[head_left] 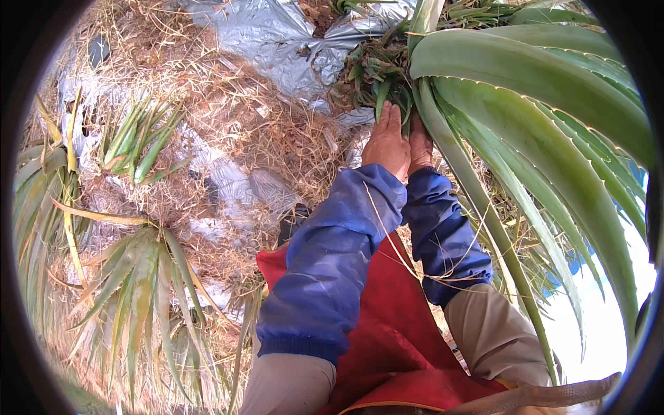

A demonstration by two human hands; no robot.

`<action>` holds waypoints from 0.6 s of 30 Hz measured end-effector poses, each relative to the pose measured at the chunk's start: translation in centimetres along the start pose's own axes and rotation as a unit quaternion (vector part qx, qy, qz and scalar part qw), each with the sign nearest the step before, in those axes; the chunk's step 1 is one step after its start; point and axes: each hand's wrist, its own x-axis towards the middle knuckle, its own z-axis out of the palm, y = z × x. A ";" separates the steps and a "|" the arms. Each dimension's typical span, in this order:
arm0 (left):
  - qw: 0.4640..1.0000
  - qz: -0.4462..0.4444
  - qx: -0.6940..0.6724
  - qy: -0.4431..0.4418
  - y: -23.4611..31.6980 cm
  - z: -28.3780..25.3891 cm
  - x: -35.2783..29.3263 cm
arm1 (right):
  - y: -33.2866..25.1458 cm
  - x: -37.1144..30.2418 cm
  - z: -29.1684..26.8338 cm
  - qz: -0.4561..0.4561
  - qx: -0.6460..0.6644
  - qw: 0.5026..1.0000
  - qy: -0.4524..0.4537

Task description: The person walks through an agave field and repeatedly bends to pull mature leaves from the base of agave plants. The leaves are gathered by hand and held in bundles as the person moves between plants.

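A large aloe plant (532,76) with thick, spiny-edged green leaves spreads over the right side. At its base sits a clump of small aloe offshoots (373,76), some of them dry and brownish. My left hand (389,144) reaches up to this clump, fingers stretched out and close together, with the tips against the small green leaves. Right beside it, my right hand (420,145) reaches in under the long leaves of the big plant. Its fingertips are hidden in the shade at the base, so its grip does not show.
Silvery plastic sheeting (277,41) covers the ground in places, with dry straw (228,104) scattered over it. Smaller aloe plants (145,270) grow at the left, with a little green clump (142,138) above them. Long leaves hang close beside my right arm. A red apron (387,325) covers my front.
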 end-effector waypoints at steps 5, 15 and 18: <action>0.993 0.010 -0.110 0.047 -1.2 -0.4 -2.0 | -1.7 0.4 2.8 -0.068 -0.221 0.970 -0.071; 0.977 -0.137 -0.078 -0.141 -9.9 -2.2 -10.0 | 1.2 1.5 0.0 -0.075 -0.314 0.937 -0.135; 0.976 -0.132 -0.170 -0.038 -13.3 -1.5 -11.9 | -0.1 -1.7 3.3 -0.143 -0.390 0.906 -0.081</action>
